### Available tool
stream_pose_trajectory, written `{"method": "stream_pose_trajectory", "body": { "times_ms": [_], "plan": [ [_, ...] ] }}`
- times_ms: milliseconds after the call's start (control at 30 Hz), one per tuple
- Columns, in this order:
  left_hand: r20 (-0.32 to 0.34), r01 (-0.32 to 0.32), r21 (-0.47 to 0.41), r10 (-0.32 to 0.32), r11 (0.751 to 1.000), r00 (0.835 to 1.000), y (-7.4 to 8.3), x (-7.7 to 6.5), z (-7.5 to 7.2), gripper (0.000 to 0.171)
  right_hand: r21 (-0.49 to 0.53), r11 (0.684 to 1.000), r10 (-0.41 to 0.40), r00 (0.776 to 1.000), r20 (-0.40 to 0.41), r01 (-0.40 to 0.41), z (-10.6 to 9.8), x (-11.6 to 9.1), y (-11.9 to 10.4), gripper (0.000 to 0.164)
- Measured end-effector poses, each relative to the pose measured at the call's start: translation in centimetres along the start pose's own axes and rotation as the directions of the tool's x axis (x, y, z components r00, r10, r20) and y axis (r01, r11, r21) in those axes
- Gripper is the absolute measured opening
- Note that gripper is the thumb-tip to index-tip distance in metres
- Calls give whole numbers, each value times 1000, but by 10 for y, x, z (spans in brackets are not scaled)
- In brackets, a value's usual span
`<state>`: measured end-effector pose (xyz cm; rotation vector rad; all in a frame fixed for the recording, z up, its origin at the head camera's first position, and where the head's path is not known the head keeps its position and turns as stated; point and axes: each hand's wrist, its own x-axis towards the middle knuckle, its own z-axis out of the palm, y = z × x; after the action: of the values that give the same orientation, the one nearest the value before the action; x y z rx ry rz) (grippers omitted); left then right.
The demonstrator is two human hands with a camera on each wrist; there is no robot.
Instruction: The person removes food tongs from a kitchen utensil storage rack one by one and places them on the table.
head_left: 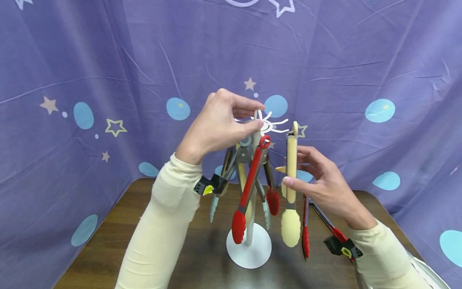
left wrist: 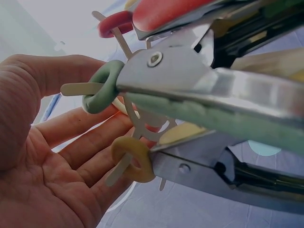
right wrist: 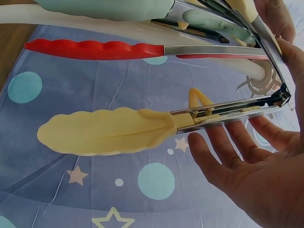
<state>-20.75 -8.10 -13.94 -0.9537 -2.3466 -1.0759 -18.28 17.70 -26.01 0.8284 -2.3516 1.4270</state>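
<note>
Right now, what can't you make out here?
Head view: the top end of red-headed, dark-armed tongs, behind the right grip.
Head view: most of a white-rimmed object, behind the cream fabric sleeve and past the bottom edge.
Left wrist view: the heads of green-ringed steel tongs, past the right edge.
Right wrist view: one side of a mint tongs head, past the top edge.

Our left hand [head_left: 223, 125] is raised higher, thumb and fingers pinching. Our right hand [head_left: 322, 179] grips lower, thumb opposing fingers.
</note>
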Motion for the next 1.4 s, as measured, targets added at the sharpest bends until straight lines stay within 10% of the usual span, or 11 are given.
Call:
{"method": "stream_pose_trajectory", "body": {
  "times_ms": [1400],
  "plan": [
    [-11, -2, -19, 2, 1000, 1000, -1, -1, 1, 30, -130, 988, 64, 990, -128, -81, -14, -9, 55, 52]
  ]
}}
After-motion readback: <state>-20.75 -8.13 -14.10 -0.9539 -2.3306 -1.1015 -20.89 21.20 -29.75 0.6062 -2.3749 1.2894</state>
